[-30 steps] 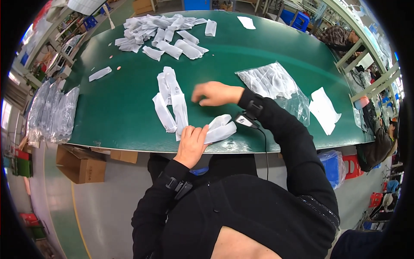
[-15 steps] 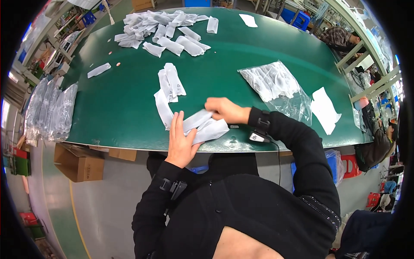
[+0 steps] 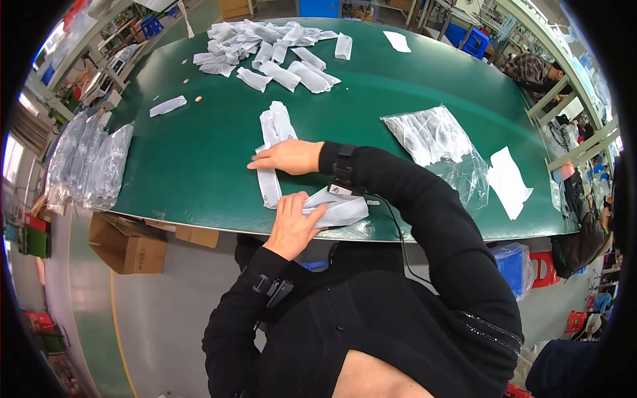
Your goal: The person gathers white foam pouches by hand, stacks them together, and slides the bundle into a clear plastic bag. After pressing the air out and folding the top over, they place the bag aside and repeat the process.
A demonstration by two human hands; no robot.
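Note:
My left hand (image 3: 292,225) lies on a small group of narrow white pouches (image 3: 348,211) at the table's front edge. Its fingers are stretched over them, thumb apart. Reaching across to the left, my right hand (image 3: 290,158) is above a short row of similar flat pouches (image 3: 269,189), its fingers extended and slightly blurred. That hand and wrist hide part of the row. The pouches look soft, and some carry a small dark printed mark. A small pale tag (image 3: 373,203) lies beside the group under my left hand.
A heap of white pouches (image 3: 255,41) lies at the far left of the green table (image 3: 345,126). On the right are a clear bag of white pieces (image 3: 428,136) and a white sheet (image 3: 509,182). Plastic-wrapped bundles (image 3: 89,162) sit at the left edge; a cardboard box (image 3: 129,245) stands below.
My right hand has moved left, from the pouches near my left hand to the row beside them. My left hand stays on its pouches. The whole view has shifted slightly.

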